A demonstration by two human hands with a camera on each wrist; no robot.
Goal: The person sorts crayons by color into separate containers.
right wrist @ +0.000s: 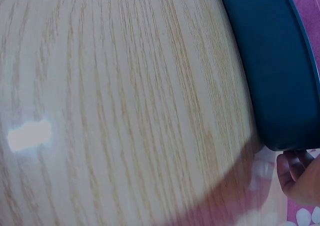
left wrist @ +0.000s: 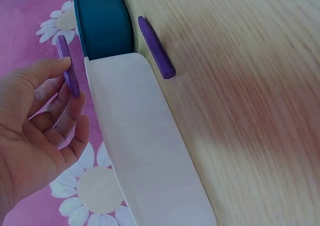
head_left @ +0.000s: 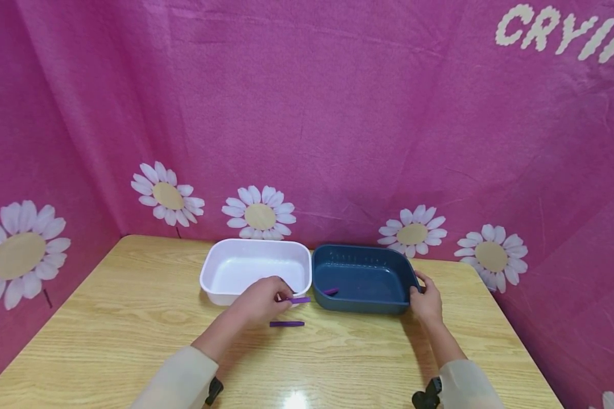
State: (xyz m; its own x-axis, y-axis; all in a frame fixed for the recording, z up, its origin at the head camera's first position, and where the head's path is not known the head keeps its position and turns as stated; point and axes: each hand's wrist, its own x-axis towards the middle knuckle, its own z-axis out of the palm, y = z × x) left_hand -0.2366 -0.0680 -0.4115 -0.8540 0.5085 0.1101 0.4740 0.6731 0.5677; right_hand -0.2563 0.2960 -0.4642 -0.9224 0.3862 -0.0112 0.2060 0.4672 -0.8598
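In the head view my left hand (head_left: 264, 297) pinches a purple crayon (head_left: 301, 300) between thumb and fingers, over the front right corner of the white basin (head_left: 220, 298). The left wrist view shows the held crayon (left wrist: 68, 68) with its length sticking out past both sides of the thumb. A second purple crayon (head_left: 287, 324) lies on the table in front of the white basin. Another purple piece (head_left: 331, 291) is inside the dark blue basin (head_left: 360, 305), at its left end. My right hand (head_left: 426, 297) grips that basin's right end at the rim.
The two basins stand side by side on a wooden table (head_left: 358, 352), near its back edge. A pink cloth with daisies (head_left: 307, 125) hangs behind and at both sides. Light glares off the table (right wrist: 30, 135) near the front.
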